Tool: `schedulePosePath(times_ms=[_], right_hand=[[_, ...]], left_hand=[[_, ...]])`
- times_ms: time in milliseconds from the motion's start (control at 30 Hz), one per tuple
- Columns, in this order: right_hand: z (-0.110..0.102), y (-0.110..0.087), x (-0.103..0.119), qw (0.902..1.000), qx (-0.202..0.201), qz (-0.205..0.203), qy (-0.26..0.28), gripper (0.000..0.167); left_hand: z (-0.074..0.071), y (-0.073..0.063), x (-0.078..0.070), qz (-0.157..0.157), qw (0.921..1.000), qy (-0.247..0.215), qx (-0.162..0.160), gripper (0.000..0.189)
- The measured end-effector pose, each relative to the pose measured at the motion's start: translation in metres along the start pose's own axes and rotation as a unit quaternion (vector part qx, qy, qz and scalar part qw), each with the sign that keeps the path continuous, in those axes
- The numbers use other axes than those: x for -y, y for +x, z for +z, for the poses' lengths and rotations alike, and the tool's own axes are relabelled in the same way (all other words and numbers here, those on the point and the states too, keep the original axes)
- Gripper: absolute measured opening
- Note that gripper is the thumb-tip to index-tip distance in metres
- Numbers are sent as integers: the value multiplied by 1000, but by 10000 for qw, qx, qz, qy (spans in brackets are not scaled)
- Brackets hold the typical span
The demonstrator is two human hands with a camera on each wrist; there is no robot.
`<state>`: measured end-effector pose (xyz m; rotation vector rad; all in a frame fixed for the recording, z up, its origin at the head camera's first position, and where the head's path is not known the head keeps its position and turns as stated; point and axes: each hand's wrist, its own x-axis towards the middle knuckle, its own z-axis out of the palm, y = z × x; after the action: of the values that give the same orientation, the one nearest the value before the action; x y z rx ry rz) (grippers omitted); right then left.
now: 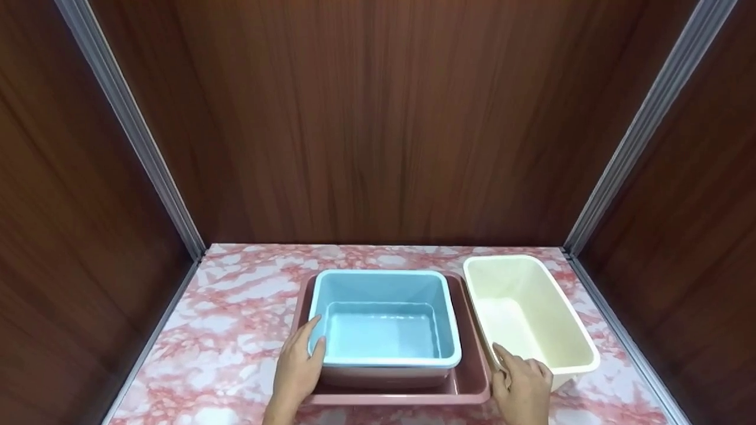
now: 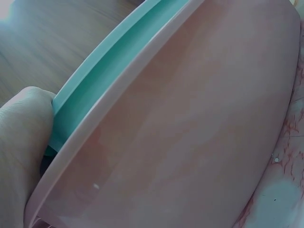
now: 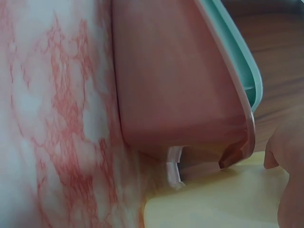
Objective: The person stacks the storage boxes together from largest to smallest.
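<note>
A light-blue plastic bin (image 1: 384,361) sits inside a larger dusky-pink bin (image 1: 401,399) in the head view. My left hand (image 1: 298,360) grips the blue bin's left rim near its front corner, thumb at the edge; its other fingers are partly hidden. The left wrist view has the thumb (image 2: 28,123) against the blue rim, above the pink wall. To the right stands a cream bin (image 1: 570,298), its inside bare. My right hand (image 1: 522,383) holds this bin's rim at the near left corner, right beside the pink bin's edge.
The bins stand on a table (image 1: 236,330) with a red-and-white marbled top. Dark wood-grain panels (image 1: 366,118) enclose the back and both sides, joined by metal corner rails (image 1: 644,112). The cream bin lies close to the right side.
</note>
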<state>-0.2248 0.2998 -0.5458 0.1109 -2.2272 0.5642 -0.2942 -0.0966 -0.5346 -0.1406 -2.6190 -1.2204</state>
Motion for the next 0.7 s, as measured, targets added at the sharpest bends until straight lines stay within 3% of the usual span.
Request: schedulePosePath(times_ms=[467,700], right_hand=[[-3,-6,2,9998,43,163,97,43],[0,-4,-2,9999,-103,21,112,44]], left_hand=[[0,-7,-1,57,9999,-85,-52,45],[1,-5,-2,31,9999,-67,-72,45]])
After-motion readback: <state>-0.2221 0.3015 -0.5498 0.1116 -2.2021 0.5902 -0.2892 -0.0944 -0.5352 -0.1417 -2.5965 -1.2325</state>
